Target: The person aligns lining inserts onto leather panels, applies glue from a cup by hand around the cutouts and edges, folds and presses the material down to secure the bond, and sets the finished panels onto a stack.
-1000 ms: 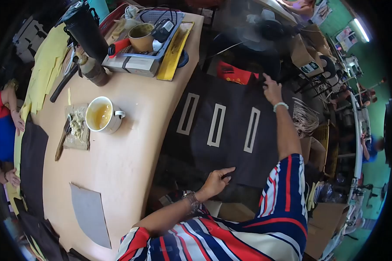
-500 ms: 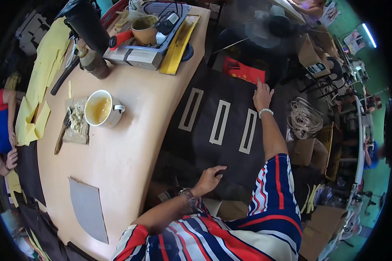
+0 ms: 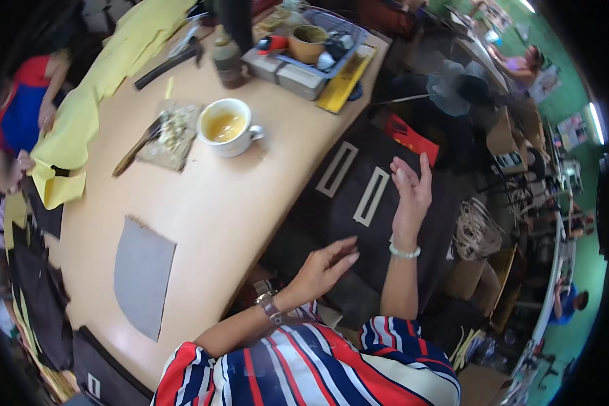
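My left hand (image 3: 321,268) is over the near edge of a dark sheet (image 3: 358,247), thumb and fingers apart, with nothing in it. Raised above the sheet's right side, my right hand (image 3: 411,203) has its fingers stretched up and is empty. On the sheet lie a pale rectangular frame (image 3: 337,169) and a second pale frame (image 3: 371,197). The third frame's place is covered by my right hand and wrist. A red printed piece (image 3: 410,138) lies at the sheet's far end, just beyond my right fingertips.
On the wooden table (image 3: 203,203) stand a white cup (image 3: 224,127) of yellowish liquid, a brush (image 3: 137,149) on a smeared board, a grey panel (image 3: 144,277) and a blue tray (image 3: 348,51). A co-worker (image 3: 27,115) handles yellow material (image 3: 68,162) at left. Coiled cord (image 3: 477,230) lies right.
My right hand has come off the red piece, back toward me and up. My left hand has lifted and its fingers spread. The view has turned, shifting the table rightward.
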Demonstrator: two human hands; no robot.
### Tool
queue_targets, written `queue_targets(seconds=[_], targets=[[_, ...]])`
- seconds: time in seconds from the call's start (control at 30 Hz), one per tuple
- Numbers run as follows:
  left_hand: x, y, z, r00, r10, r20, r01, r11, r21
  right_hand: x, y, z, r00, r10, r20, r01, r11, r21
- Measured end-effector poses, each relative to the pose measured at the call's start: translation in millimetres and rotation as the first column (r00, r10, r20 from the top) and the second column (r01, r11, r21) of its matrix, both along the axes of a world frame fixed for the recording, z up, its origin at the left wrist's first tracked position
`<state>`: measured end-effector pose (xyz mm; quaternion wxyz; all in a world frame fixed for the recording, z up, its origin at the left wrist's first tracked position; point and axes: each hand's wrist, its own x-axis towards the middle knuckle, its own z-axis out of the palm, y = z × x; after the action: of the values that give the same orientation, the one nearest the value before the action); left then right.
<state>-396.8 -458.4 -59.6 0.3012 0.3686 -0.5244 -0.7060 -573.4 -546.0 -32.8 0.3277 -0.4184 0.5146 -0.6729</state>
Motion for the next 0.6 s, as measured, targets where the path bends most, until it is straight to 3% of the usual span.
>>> queue_targets(seconds=[0.1,0.17,0.2,0.3,0.33,0.37,0.43,0.47,0.5,0.57,0.6], targets=[[16.4,-11.7,40.7,0.913,0.264,-0.312,-0.289,0.957,-0.036,62.9,17.1,16.9,0.987,0.158,-0.037,-0.162,0.974,-0.16],[29.3,-16.3,67.1,0.841,0.316,-0.439,-0.375,0.925,-0.052,101.3,27.6,28.6,0.978,0.201,-0.059,-0.209,0.955,-0.209],[34.6,-16.4,76.4,0.821,0.367,-0.437,-0.429,0.902,-0.048,117.6,34.0,34.3,0.977,0.206,-0.053,-0.212,0.961,-0.176],[55.4,-9.8,77.7,0.766,0.487,-0.421,-0.557,0.829,-0.054,154.6,43.1,26.5,0.961,0.118,-0.25,-0.209,0.901,-0.38],[64.7,-6.4,76.0,0.741,0.528,-0.415,-0.601,0.797,-0.058,165.3,47.7,29.9,0.936,0.123,-0.329,-0.251,0.889,-0.383],[75.2,-0.8,76.7,0.717,0.572,-0.398,-0.639,0.768,-0.047,174.2,53.1,34.0,0.855,0.058,-0.515,-0.263,0.905,-0.334],[100.7,12.2,78.1,0.656,0.666,-0.356,-0.718,0.696,-0.022,204.3,64.2,35.9,0.833,0.136,-0.537,-0.382,0.843,-0.38],[110.6,19.7,77.8,0.584,0.686,-0.435,-0.745,0.666,0.05,218.2,69.5,36.5,0.81,0.168,-0.562,-0.444,0.801,-0.401],[121.2,26.7,82.1,0.513,0.697,-0.5,-0.782,0.621,0.063,230.3,73.3,40.6,0.785,0.246,-0.568,-0.515,0.769,-0.379],[141.7,43.5,93.9,0.38,0.681,-0.627,-0.835,0.544,0.085,265.4,86.7,56.9,0.777,0.589,-0.223,-0.628,0.704,-0.33],[152.4,50.6,95.0,0.38,0.564,-0.733,-0.794,0.606,0.054,273.7,88.7,68.4,0.675,0.729,-0.114,-0.726,0.628,-0.279]])
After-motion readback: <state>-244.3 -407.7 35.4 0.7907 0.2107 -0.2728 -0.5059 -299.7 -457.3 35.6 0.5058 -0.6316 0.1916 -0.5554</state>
